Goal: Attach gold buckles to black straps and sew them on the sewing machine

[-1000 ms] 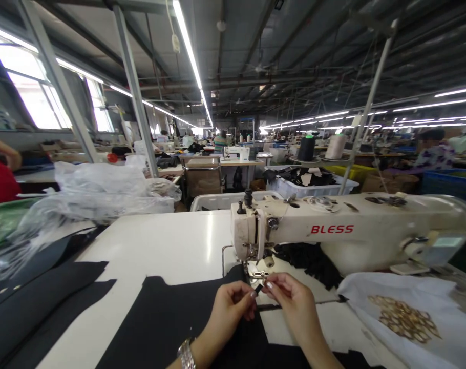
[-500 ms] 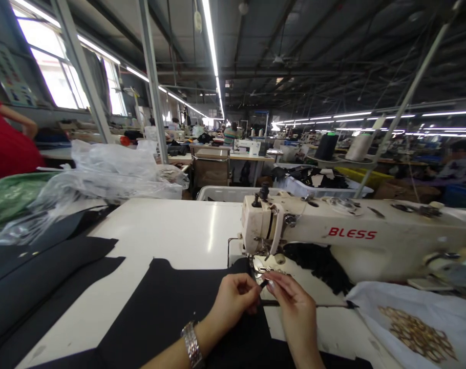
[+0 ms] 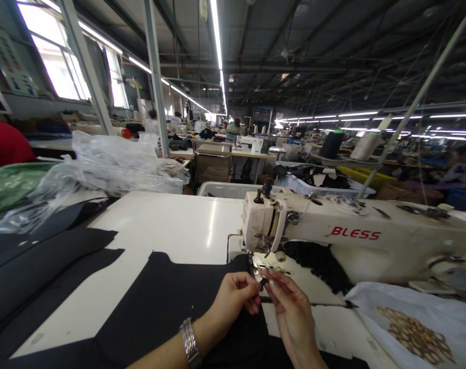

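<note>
A small black strip (image 3: 264, 281) is pinched between the fingertips of both hands, just in front of the needle area of a cream sewing machine (image 3: 313, 223). My left hand (image 3: 235, 297), its wrist wearing a metal-banded watch, is closed on the strip's left end and rests over a large black fabric panel (image 3: 167, 302). From the right, my right hand (image 3: 292, 310) grips the other end between thumb and fingers. Whether a metal ring sits in the strip is too small to tell. The panel's upper right corner reaches under the presser foot.
Gold-coloured metal rings (image 3: 417, 330) lie on a white bag (image 3: 459, 312) at the right. More black panels (image 3: 44, 271) are stacked on the left. Clear plastic bags (image 3: 113, 159) sit behind them. Dark gathered material (image 3: 317, 261) lies beneath the machine arm. Thread cones (image 3: 331, 143) stand behind.
Both hands stay close together at the strip, with small finger shifts; the strip's angle has changed slightly. A person in red at far left has shifted down and left in view.
</note>
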Available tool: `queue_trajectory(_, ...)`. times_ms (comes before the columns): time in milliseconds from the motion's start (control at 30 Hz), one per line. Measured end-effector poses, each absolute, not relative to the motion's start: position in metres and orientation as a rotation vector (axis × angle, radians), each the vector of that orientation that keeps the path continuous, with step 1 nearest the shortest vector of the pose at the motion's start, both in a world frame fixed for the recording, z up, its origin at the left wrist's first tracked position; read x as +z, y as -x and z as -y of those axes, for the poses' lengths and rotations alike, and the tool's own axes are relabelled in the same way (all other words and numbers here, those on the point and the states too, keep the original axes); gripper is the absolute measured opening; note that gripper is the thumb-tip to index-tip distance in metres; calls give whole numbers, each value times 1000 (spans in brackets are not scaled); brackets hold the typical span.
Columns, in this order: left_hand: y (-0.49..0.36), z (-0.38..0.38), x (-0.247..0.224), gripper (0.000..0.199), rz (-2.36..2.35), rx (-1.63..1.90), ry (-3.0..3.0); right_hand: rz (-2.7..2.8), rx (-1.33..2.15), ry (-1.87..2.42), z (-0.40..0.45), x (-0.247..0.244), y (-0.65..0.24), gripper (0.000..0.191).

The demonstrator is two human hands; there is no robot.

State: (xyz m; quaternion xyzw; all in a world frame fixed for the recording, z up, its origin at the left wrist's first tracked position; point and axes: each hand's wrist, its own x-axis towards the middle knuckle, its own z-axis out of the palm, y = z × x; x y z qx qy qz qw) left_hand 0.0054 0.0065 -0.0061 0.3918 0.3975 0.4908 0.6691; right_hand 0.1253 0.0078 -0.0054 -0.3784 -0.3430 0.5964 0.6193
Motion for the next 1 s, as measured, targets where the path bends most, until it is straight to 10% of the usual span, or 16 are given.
queue_trajectory(467, 6, -1, 7, 16, -1252, 1227, -1791, 1167, 1212, 1030, -7, -17, -132, 20)
queue_trajectory(1000, 4, 1, 5, 14, -1213, 1140, -1495, 1183, 1159, 1149, -10, -16, -136, 23)
